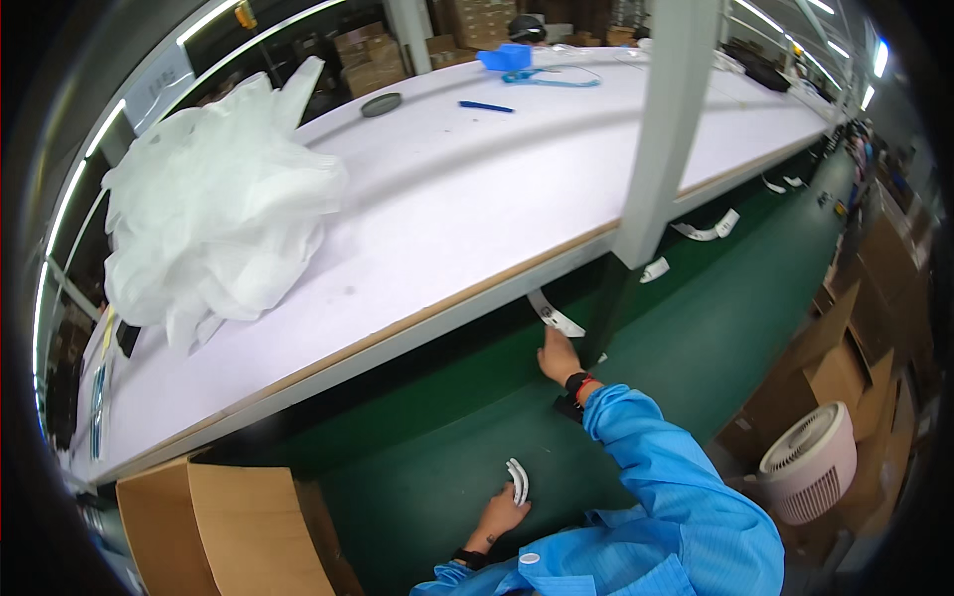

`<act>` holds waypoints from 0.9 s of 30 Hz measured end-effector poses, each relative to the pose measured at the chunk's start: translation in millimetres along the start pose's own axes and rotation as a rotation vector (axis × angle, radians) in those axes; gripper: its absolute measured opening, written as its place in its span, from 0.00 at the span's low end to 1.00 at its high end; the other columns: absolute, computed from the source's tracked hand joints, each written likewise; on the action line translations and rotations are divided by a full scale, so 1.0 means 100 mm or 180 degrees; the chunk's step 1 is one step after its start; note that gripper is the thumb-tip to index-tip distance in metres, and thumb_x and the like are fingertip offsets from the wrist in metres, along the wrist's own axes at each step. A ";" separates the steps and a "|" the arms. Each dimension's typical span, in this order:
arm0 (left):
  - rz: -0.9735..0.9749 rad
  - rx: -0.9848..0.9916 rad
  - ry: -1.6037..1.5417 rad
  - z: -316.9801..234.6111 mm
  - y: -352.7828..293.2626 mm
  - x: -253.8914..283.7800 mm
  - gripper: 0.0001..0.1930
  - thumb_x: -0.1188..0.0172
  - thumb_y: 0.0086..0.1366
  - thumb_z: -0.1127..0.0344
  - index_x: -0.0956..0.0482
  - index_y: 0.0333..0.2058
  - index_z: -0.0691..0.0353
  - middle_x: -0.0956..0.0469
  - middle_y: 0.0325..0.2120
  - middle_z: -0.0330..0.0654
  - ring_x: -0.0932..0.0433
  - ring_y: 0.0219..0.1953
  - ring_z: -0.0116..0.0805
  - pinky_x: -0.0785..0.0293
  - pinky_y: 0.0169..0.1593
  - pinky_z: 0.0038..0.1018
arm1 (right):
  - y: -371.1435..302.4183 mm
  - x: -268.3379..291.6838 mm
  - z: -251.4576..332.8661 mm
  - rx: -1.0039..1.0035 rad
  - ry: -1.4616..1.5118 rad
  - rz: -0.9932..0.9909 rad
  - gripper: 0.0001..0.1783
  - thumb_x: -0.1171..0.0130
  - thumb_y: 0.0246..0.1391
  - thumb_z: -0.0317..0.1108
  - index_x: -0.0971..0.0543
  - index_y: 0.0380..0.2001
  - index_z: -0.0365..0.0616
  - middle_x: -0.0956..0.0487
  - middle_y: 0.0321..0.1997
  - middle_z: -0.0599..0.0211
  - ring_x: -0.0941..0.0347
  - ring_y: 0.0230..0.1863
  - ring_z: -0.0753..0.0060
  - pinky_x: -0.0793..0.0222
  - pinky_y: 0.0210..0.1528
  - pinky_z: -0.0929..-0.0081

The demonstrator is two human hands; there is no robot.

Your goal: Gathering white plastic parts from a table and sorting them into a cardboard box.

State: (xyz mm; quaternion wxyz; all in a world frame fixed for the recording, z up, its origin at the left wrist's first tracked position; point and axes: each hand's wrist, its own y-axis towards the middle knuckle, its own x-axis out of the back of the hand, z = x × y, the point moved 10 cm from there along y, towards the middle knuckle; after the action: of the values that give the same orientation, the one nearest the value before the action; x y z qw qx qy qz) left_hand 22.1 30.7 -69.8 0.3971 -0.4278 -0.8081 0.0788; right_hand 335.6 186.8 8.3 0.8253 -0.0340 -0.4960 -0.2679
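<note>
My left hand is closed around a few curved white strips, low over the green conveyor belt. Farther forward, my right hand reaches beside the bench edge and has its fingers at the end of another curved white strip with dark markings. Those fingertips are partly hidden, but they look pinched on the strip. More white pieces lie along the belt: a curved one beyond the grey post and a small flat one right by it.
A white bench with a grey post borders the belt. On it sit a heap of white foam-like bags, a blue bin and a blue pen. An open carton stands left, a pink fan right.
</note>
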 end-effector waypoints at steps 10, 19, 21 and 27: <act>-0.0178 0.0038 -0.0505 0.26 0.02 -0.01 0.30 0.39 0.54 0.54 0.35 0.49 0.68 0.26 0.42 0.63 0.25 0.43 0.63 0.29 0.47 0.47 | 0.35 -0.48 -1.09 -0.1620 -0.1554 -0.0232 0.11 0.54 0.57 0.37 0.30 0.42 0.51 0.25 0.40 0.66 0.27 0.43 0.58 0.32 0.45 0.57; -0.0896 0.0287 -0.3920 0.67 0.21 0.19 0.07 0.42 0.58 0.69 0.26 0.33 0.65 0.25 0.23 0.41 0.25 0.25 0.31 0.28 0.29 0.26 | 0.04 -0.62 -0.09 0.0062 -0.0037 0.0177 0.12 0.48 0.42 0.20 0.28 0.35 0.32 0.26 0.38 0.41 0.31 0.44 0.40 0.32 0.47 0.50; -0.1255 0.0238 -0.4452 0.52 0.23 0.54 0.08 0.42 0.60 0.69 0.30 0.36 0.63 0.26 0.27 0.40 0.24 0.30 0.32 0.26 0.32 0.26 | -0.41 -0.71 0.48 0.0116 0.0716 0.0632 0.16 0.43 0.41 0.20 0.33 0.36 0.32 0.26 0.35 0.39 0.29 0.41 0.34 0.30 0.41 0.51; -0.1447 0.0285 -0.4394 0.21 0.60 0.96 0.17 0.40 0.61 0.61 0.32 0.44 0.62 0.27 0.35 0.40 0.25 0.36 0.31 0.26 0.38 0.30 | -1.64 -0.51 1.62 0.0470 0.1406 0.1712 0.29 0.51 0.53 0.27 0.44 0.58 0.33 0.28 0.45 0.31 0.28 0.43 0.32 0.30 0.45 0.50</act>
State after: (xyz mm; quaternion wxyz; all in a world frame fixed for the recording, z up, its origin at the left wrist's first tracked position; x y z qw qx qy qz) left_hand 14.5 144.9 -56.4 -0.1795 -0.0855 -0.9394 0.2793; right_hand 109.2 119.4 12.6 0.9538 -0.0449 -0.2969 -0.0054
